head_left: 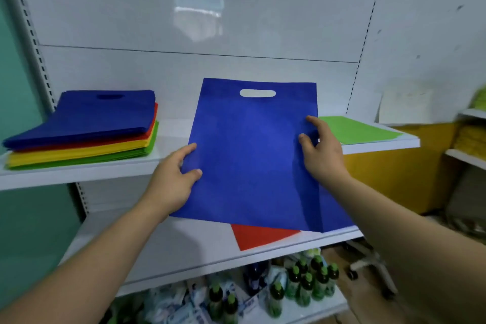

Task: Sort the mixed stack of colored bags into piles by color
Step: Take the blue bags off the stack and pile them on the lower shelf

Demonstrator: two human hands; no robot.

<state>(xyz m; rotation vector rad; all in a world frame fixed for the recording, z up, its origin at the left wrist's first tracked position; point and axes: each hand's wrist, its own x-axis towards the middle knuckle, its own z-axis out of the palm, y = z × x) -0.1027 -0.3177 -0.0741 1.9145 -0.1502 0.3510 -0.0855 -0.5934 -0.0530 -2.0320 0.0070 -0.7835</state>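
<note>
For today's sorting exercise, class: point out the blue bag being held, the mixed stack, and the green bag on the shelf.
blue bag (252,155), head view, middle of its front face.
mixed stack (86,137), head view, front edge of the colored layers.
green bag (360,130), head view, middle of its flat top.

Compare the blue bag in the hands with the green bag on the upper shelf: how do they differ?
The blue flat fabric bag is held tilted by the left hand and right hand; the green flat fabric bag lies flat and untouched. The blue one's handle cut-out shows clearly; the green one's barely shows. Both are single bags, apart from the mixed stack.
</note>
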